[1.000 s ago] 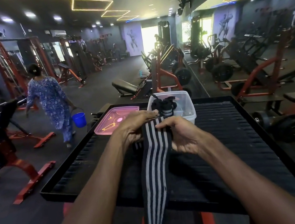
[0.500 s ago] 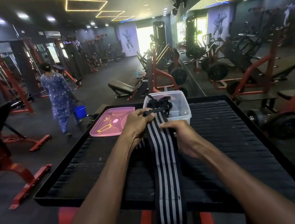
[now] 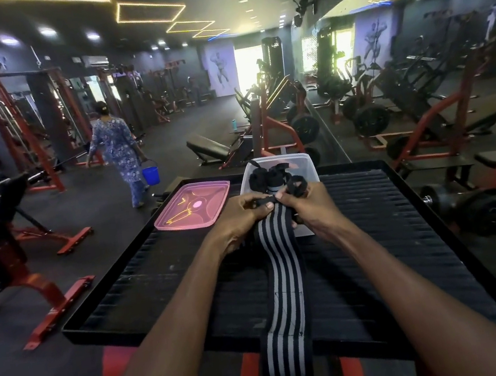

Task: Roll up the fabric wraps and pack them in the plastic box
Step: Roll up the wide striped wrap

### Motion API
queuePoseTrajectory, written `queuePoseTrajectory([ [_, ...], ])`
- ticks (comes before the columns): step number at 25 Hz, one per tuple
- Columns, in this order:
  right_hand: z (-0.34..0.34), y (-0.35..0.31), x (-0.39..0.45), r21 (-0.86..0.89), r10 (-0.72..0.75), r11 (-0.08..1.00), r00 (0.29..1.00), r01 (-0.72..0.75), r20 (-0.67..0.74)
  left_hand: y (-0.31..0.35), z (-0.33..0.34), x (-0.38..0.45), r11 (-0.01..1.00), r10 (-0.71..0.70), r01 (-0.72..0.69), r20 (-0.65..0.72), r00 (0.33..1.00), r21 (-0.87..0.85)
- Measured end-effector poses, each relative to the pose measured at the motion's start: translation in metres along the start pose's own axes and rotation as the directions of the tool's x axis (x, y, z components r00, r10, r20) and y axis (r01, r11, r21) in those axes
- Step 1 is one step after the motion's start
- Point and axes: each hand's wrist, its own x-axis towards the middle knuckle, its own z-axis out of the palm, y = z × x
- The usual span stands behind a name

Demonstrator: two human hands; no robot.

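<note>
Black elastic fabric wrap with grey lengthwise stripes [image 3: 280, 282] runs from your hands at the middle of the view down toward 6 o'clock, lying along the black ribbed platform with a raised rim [image 3: 408, 248] and hanging past its near edge. Your left hand [image 3: 238, 218] has its fingers curled round the wrap's far end, thumb on top pressing the narrow black strap there. Your right hand [image 3: 309, 204] grasps the same end from the 3 o'clock side, its fingers clenched on the fabric, with a black loop [image 3: 299, 185] of the strap sticking up above the knuckles. The wrap is flat along its whole visible length; whether a first turn has begun under your fingers cannot be told.

Just beyond your hands, at 12 o'clock, the clear plastic box [image 3: 308, 163] stands open on the platform, holding a bundle of black rolled wraps [image 3: 266, 179]. Its pink translucent lid [image 3: 192, 206] lies flat on the platform at 10 o'clock from your hands, just beside the box.

Farther off at 10 o'clock, a person in a blue patterned dress [image 3: 117, 149] stands on the gym floor carrying a blue bucket [image 3: 150, 175], among red and black weight machines [image 3: 279, 126].
</note>
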Motion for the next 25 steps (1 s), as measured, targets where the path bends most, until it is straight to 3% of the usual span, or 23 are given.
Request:
queuePoseTrajectory([
  [5,-0.002,0.005,0.006,0.076,-0.027,0.997,0.999,0.023,0.047,-0.008,0.002,-0.002,0.997,0.075,-0.077,-0.164,0.984,-0.004],
  [11,-0.003,0.016,0.003,0.086,-0.004,0.996,0.996,-0.004,0.085,-0.026,0.005,0.0,0.987,0.093,-0.108,-0.121,0.988,-0.12],
  [14,-0.007,0.019,0.002,0.095,0.008,0.995,0.996,-0.016,0.089,-0.028,0.009,0.001,0.983,0.128,-0.148,-0.173,0.976,-0.107],
  [18,-0.014,0.022,0.003,-0.021,0.015,1.0,0.996,-0.013,0.092,-0.032,0.012,0.003,0.973,0.212,-0.224,-0.186,0.959,-0.048],
  [25,-0.017,0.033,-0.002,0.089,0.002,0.996,0.997,-0.008,0.075,-0.039,0.021,0.004,0.973,0.217,-0.227,-0.18,0.959,-0.037],
])
